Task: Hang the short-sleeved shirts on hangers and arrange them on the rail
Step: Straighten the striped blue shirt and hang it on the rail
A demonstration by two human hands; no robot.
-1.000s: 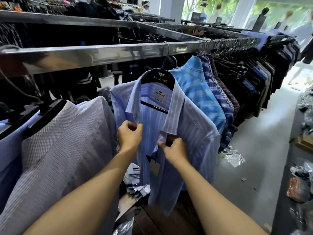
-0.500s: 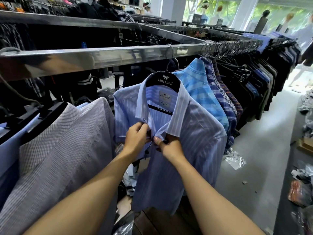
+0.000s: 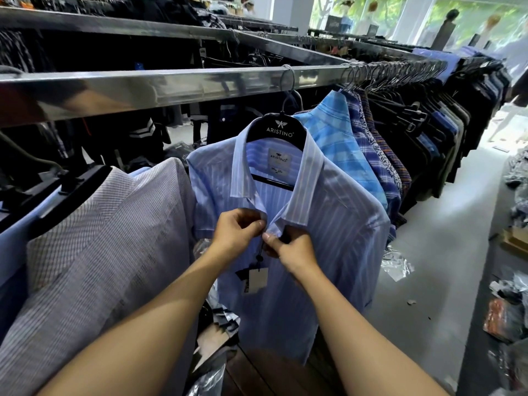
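A light blue striped short-sleeved shirt (image 3: 337,224) hangs on a black hanger (image 3: 278,130) hooked over the steel rail (image 3: 171,87). My left hand (image 3: 237,232) pinches the left edge of the shirt front just under the collar. My right hand (image 3: 291,248) pinches the right edge, and the two edges meet between my fingers. A paper price tag (image 3: 255,278) dangles on a cord below my hands. A grey checked shirt (image 3: 94,252) hangs to the left and a bright blue plaid shirt (image 3: 343,144) to the right.
More shirts (image 3: 414,138) crowd the rail on the right, running to the far end. A second rail (image 3: 114,24) with dark clothes runs behind. Clear plastic bags (image 3: 397,264) lie on the grey floor, and packed goods (image 3: 505,318) sit at the right edge.
My hands have come closer together and risen towards the collar, bringing the two edges of the shirt front together. The price tag now hangs in view below them.
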